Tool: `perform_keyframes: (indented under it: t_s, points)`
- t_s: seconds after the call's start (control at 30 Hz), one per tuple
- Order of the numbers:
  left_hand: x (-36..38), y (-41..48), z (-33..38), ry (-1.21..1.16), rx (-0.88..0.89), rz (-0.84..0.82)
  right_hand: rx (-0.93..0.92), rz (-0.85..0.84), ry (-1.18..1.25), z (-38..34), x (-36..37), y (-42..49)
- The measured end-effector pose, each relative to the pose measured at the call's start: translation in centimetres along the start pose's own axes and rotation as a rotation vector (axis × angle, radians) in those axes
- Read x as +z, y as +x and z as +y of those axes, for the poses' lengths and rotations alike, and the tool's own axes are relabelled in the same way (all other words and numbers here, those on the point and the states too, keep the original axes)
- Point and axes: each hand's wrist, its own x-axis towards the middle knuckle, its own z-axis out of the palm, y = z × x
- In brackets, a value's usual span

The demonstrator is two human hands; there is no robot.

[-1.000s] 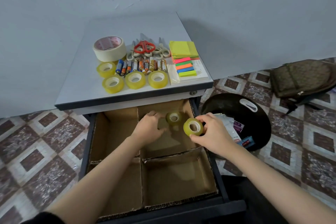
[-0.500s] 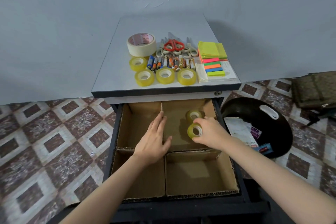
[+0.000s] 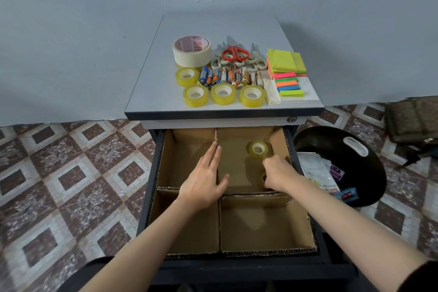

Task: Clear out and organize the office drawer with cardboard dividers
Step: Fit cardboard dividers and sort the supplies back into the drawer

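Note:
The open drawer (image 3: 155,187) holds cardboard dividers (image 3: 219,223) that split it into several compartments. One clear tape roll (image 3: 257,149) stands in the back right compartment. My right hand (image 3: 279,173) reaches into that compartment and grips a second clear tape roll (image 3: 262,179) low near the front divider; the roll is mostly hidden by my fingers. My left hand (image 3: 206,179) lies flat with straight fingers on the middle divider, holding nothing.
On the cabinet top (image 3: 151,83) lie a masking tape roll (image 3: 192,51), several clear tape rolls (image 3: 222,93), batteries (image 3: 227,77), scissors (image 3: 234,54) and sticky notes (image 3: 285,63). A black bin (image 3: 331,149) with papers stands right of the drawer, a brown bag (image 3: 412,121) beyond it.
My right hand has lowered the second tape roll down into the back right compartment. My left hand has stayed on the middle divider. The camera view shifted left.

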Motion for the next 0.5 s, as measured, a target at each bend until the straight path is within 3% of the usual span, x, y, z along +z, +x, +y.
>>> perform_keyframes:
  t_s: [0.27, 0.5]
  points:
    - [-0.2, -0.1, 0.2, -0.014, -0.025, -0.017, 0.006, 0.09, 0.059, 0.2, -0.1, -0.5]
    - [-1.6, -0.5, 0.9, -0.096, -0.124, -0.099, -0.032, 0.33, 0.192, 0.8, -2.8, -3.6]
